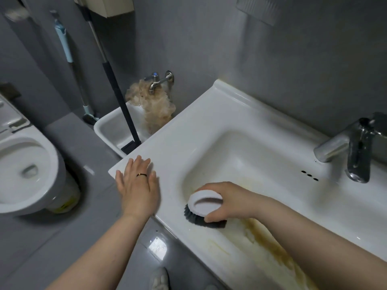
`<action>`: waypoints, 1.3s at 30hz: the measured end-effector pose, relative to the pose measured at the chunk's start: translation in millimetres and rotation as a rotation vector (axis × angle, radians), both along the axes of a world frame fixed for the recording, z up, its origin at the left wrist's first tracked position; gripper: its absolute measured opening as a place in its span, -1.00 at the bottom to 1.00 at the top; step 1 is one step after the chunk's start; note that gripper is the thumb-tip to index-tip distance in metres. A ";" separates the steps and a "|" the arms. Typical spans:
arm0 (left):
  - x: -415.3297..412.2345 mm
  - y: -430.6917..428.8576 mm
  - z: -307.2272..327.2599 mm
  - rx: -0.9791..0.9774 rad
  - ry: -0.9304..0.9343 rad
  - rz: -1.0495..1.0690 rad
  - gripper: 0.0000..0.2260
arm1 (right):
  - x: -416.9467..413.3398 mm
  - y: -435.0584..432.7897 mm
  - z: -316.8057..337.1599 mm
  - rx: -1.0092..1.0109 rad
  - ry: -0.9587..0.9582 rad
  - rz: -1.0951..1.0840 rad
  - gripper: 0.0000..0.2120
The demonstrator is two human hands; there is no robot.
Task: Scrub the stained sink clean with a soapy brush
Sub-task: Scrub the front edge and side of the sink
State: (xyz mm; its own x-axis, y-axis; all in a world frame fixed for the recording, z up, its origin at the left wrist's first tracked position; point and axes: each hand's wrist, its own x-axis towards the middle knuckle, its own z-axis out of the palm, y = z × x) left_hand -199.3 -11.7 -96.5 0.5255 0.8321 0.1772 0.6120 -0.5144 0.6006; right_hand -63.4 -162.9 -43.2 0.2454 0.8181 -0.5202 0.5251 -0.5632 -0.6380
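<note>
White porcelain makes up the sink (240,114), a wide rectangular basin with a flat ledge all round, and a brown and yellow stain (270,243) runs along its near ledge and down into the near side of the bowl. Our right hand (228,200) grips the brush (204,203), fingers curled over its far side and thumb tucked against its near edge. This round brush has a white top with an oval hollow and dark grey bristles, and the bristles press down on the near ledge at the bowl's near-left corner, just at the left end of the stain. Our left hand (137,187) is spread flat with straight fingers over the sink's left corner, holding nothing; we cannot tell whether it rests on the ledge or hovers just above it. A dark ring (141,174) sits on 1 of its fingers. At the right end of the sink stands a chrome tap (343,147), with 3 small dark holes (309,175) in the ledge beside it. Left of the sink we see a low white tub (111,126) under a wall tap (156,80), a brownish rag (155,107) hanging there, and a dark-handled mop (117,91) leaning into the tub. Farther left is a white toilet (27,170) on the grey floor.
</note>
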 end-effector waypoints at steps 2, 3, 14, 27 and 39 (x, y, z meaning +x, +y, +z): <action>3.5 4.8 0.5 0.010 0.014 0.023 -0.67 | -3.6 13.1 -8.0 0.107 0.043 -0.140 -0.52; 6.5 8.2 0.8 0.024 0.012 0.036 -0.67 | -5.1 20.6 -11.5 0.153 0.049 -0.190 -0.49; 12.3 20.6 -0.9 0.056 0.087 0.136 -0.53 | 77.1 94.7 7.6 0.284 -0.331 -0.592 -0.51; 11.5 21.9 -6.1 -0.016 -0.009 0.249 -0.47 | 96.2 126.2 12.2 0.152 -0.500 -0.380 -0.64; 10.4 22.6 -6.0 -0.008 -0.005 0.228 -0.49 | 81.5 143.9 12.8 0.165 -0.522 -0.250 -0.65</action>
